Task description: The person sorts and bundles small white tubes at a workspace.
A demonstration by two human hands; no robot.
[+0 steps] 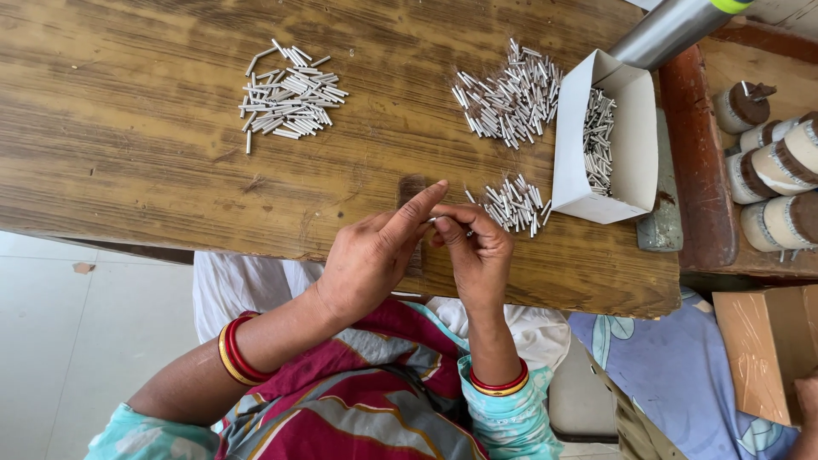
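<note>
My left hand (pixel 371 255) and my right hand (pixel 477 251) meet over the front edge of the wooden table (pixel 128 145), fingertips pinched together on a small silver metal pin (pixel 432 221) that is mostly hidden by the fingers. Just right of my right hand lies a small pile of pins (pixel 514 204). A larger pile of pins (pixel 511 98) lies farther back, and another pile of pins (pixel 288 89) sits at the back left. A white cardboard box (pixel 635 140) holding more pins stands open to the right.
A shiny metal tube (pixel 669 30) leans over the box. Several brown and white spools (pixel 780 166) sit on a side shelf at right. A brown cardboard box (pixel 767 345) and another person's hand (pixel 805 396) are at lower right.
</note>
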